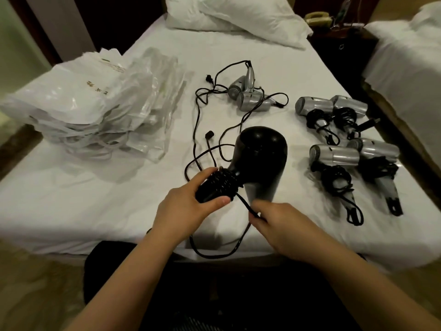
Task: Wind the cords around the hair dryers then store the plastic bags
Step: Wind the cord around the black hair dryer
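Note:
A large black hair dryer [261,154] is held above the white bed [95,204]. My left hand [188,206] grips its handle, which has several turns of black cord [223,180] around it. My right hand [279,225] pinches the loose part of that cord just below the handle; the rest loops over the bed's front edge and back up to a plug [209,134]. Two silver dryers [248,96] with loose, tangled cords lie in the middle. Several silver dryers [334,156] with wound cords lie at the right. A heap of white plastic bags [95,103] lies at the left.
Pillows [233,17] lie at the head of the bed. A dark nightstand with a telephone [318,18] stands at the back right, and a second bed [405,56] is at the far right. My dark-clothed lap [214,295] is against the bed's front edge.

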A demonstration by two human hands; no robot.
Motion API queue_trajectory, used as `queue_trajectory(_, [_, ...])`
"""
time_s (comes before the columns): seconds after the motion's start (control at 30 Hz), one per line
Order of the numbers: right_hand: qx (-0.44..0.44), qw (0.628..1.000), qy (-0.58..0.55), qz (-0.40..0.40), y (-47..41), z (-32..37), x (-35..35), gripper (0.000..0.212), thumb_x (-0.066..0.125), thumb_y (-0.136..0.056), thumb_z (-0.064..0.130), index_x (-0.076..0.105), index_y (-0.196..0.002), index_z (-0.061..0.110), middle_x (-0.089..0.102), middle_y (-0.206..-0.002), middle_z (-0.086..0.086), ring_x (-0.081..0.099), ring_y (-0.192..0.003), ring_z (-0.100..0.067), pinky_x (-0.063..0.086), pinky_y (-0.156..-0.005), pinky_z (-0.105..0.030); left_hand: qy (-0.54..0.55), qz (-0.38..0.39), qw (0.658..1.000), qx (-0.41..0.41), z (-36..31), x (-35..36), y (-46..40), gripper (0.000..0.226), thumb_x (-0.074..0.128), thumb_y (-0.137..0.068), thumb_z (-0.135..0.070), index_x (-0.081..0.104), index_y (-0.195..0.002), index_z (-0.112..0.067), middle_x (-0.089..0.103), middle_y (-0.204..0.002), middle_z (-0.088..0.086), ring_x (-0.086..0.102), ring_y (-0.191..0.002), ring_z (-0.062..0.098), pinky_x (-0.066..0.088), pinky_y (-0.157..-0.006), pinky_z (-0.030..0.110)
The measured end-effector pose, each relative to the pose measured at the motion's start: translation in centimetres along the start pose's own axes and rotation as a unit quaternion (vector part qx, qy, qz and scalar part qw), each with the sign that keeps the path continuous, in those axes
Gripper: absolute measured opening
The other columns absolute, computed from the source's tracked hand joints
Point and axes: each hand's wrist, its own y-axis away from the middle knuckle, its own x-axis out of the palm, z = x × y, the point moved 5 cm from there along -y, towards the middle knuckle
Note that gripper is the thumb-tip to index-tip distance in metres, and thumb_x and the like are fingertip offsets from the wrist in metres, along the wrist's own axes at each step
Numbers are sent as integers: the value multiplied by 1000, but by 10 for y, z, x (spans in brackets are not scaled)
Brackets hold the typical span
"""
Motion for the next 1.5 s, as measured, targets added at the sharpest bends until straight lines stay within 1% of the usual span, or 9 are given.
queue_trajectory(0.17, [8, 999, -17, -41, -4, 13, -7, 36, 40, -99, 28, 29, -65, 24, 40, -63, 4, 44, -70, -22, 37, -62, -36, 8, -34, 999, -33, 8, 15, 2, 56, 62, -74, -62, 39, -125, -57, 65, -94, -11, 64, -82, 16, 53, -75, 33])
queue_trajectory(0.3, [36, 990, -125, -55, -7, 8, 14, 33, 43, -98, 25, 33, -67, 26, 42, -63, 4, 43, -64, -16, 39, -64, -35, 155, -50, 981, -102, 26, 42, 9, 48, 59, -79, -55, 43, -123, -47, 69, -88, -4, 66, -71, 16, 56, -65, 35])
queue_trajectory(0.5, [70, 989, -128, -33, -5, 5, 48, 18, 40, -99, 28, 51, -90, 19, 53, -74, 3, 50, -74, -20, 43, -69, -35, 352, -55, 912, -204, 45, 72, 18, 28, 50, -94, -42, 51, -118, -27, 67, -91, 11, 59, -63, 21, 43, -41, 20])
queue_trajectory(0.73, [75, 975, -202, -46, -10, 6, 52, 15, 48, -96, 25, 58, -86, 19, 54, -74, 10, 49, -66, -2, 39, -61, -13, 394, -55, 883, -250, 59, 87, 12, 18, 45, -98, -33, 48, -113, -23, 60, -86, -1, 58, -68, 17, 50, -43, 19])
queue_trajectory(0.9, [95, 935, -339, -50, -17, 6, 49, 17, 51, -94, 17, 58, -79, 15, 54, -62, 9, 49, -50, 2, 37, -53, -11, 484, 17, 831, -274, 67, 90, 7, 24, 51, -95, -32, 55, -112, -16, 64, -84, 15, 61, -63, 25, 51, -55, 31])
queue_trajectory(1.03, [74, 927, -363, -65, -18, 9, 41, 17, 49, -95, 15, 59, -81, 13, 53, -59, 7, 47, -51, -6, 41, -52, -20, 379, -85, 901, -196, 59, 65, -7, 31, 61, -89, -31, 55, -117, -18, 66, -84, 8, 60, -61, 19, 51, -56, 31])
queue_trajectory(1.17, [73, 913, -392, -90, -23, 1, 30, 21, 46, -95, 12, 59, -80, 16, 55, -58, 4, 51, -56, -10, 45, -61, -26, 174, -180, 965, -73, 28, 24, -16, 62, 68, -79, -43, 33, -130, -43, 58, -101, -19, 55, -88, 3, 43, -74, 26])
queue_trajectory(1.3, [110, 901, -412, -76, -34, -4, 33, 20, 47, -95, 13, 61, -82, 17, 59, -58, 2, 52, -53, -11, 46, -59, -24, -23, -253, 967, 27, 6, 25, -15, 76, 73, -77, -37, 21, -132, -45, 57, -105, 3, 58, -83, 23, 46, -71, 36])
queue_trajectory(1.5, [273, 839, -469, -49, -38, -49, 71, 16, 48, -94, 6, 61, -84, 5, 57, -64, -7, 47, -47, -16, 41, -50, -27, -250, -113, 959, 71, 27, 96, -15, 90, 83, -58, -12, 46, -135, -40, 51, -76, 7, 52, -59, 26, 41, -52, 32])
